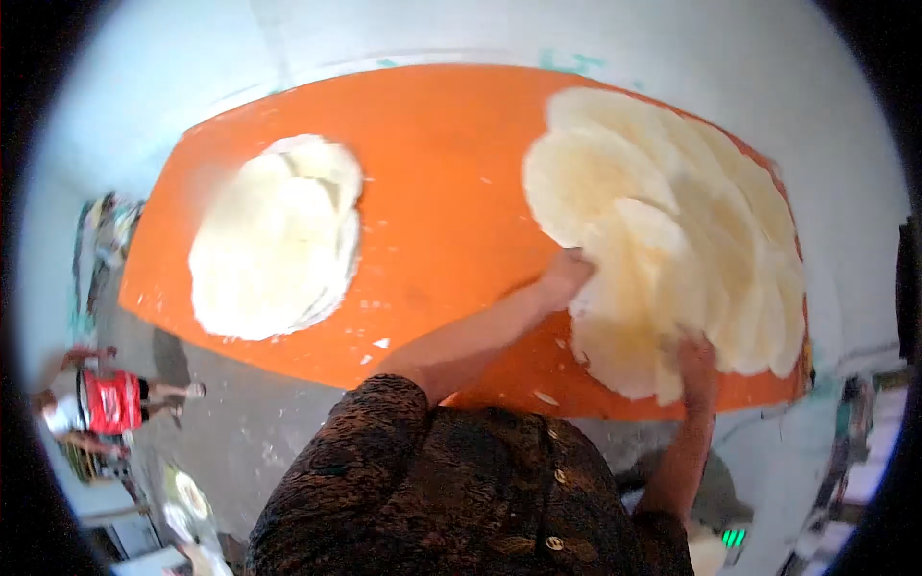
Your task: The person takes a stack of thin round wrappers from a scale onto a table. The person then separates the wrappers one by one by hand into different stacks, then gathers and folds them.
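Bright daylight, fisheye warp, dark corners, blurred.

An orange table (pixel 442 211) carries two heaps — stacked pale rounds (pixel 279 240) left, fanned overlapping rounds (pixel 672 230) right.

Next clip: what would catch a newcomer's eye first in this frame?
The bright orange tabletop fills the middle. On its right side lies a fanned spread of pale round flat discs, with the left hand on its near left edge and the right hand on its near edge. A smaller stack of pale round discs sits on the table's left.
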Motion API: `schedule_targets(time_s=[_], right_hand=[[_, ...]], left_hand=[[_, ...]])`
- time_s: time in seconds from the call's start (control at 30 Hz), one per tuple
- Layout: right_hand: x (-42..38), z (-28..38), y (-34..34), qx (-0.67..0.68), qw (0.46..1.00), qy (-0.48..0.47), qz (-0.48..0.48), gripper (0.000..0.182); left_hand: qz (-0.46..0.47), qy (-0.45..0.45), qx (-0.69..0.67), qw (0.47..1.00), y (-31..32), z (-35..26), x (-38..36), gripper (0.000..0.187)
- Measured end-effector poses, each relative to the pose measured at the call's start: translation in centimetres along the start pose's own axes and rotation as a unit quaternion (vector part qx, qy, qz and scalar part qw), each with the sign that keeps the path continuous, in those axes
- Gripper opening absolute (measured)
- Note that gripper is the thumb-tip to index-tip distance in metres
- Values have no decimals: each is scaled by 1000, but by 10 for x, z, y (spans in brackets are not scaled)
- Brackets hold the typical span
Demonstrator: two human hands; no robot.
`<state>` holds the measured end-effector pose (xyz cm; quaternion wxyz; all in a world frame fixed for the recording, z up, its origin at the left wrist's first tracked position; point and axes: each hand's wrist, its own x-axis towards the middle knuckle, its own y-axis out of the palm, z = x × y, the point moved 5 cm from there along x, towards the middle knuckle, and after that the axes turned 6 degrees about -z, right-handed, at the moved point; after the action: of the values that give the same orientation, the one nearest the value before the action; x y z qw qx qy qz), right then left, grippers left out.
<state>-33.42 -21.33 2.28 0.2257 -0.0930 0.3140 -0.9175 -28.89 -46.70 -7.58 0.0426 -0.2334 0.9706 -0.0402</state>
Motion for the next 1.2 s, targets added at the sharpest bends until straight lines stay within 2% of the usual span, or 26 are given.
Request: schedule_targets(time_s=[0.03,0.07,0.13,0.2,0.27,0.33,0.37,0.47,0.6,0.67,0.7,0.73,0.77,0.87,0.97,1.03,1.1,1.13,1.2], right_hand=[[-2,2,-13,87,995,44,-13,30],[0,2,-23,171,981,93,-26,30],[14,20,-33,149,986,63,-28,30],[9,83,-20,128,991,30,-28,31],[15,118,0,99,994,-7,-44,31],[21,120,17,67,993,-46,-80,31],[22,135,29,15,997,-60,-50,31],[28,155,70,76,996,-17,-43,31],[37,178,114,50,998,-44,-12,31],[43,188,129,-5,996,-91,-8,33],[40,202,139,1,995,-96,-1,34],[38,205,142,10,995,-102,5,34],[38,225,153,15,994,-110,13,35],[56,259,168,-119,981,-152,-16,36],[65,313,198,-73,974,-213,-24,36],[62,379,231,-142,948,-284,-11,35],[51,432,271,-94,931,-351,-48,30],[48,450,291,-105,903,-411,-65,29],[38,475,350,-156,799,-572,-104,26]], left_hand=[[-38,-74,-254,964,-7,-23,-6,25],[-40,-72,-256,963,-31,-54,-9,26],[-35,-66,-265,961,-82,-114,-11,27],[-38,-33,-275,960,-142,-147,-4,28],[-27,47,-309,949,-213,-176,-7,29],[-61,88,-339,935,-293,-201,-35,27],[-99,100,-358,923,-337,-202,-47,28],[-227,142,-363,892,-454,-191,-113,31],[-397,166,-335,838,-593,-98,-210,31],[-465,98,-351,807,-639,-39,-257,29],[-493,74,-349,794,-676,18,-284,31],[-519,53,-344,780,-691,70,-307,32],[-566,18,-336,753,-698,93,-328,32],[-681,-103,-249,681,-706,159,-378,29],[-714,-119,-203,659,-720,193,-390,26],[-702,-101,-150,689,-736,203,-395,27],[-686,-59,-129,713,-745,204,-394,27],[-692,-60,-136,707,-742,197,-392,28],[-703,-59,-145,693,-733,165,-385,32]])
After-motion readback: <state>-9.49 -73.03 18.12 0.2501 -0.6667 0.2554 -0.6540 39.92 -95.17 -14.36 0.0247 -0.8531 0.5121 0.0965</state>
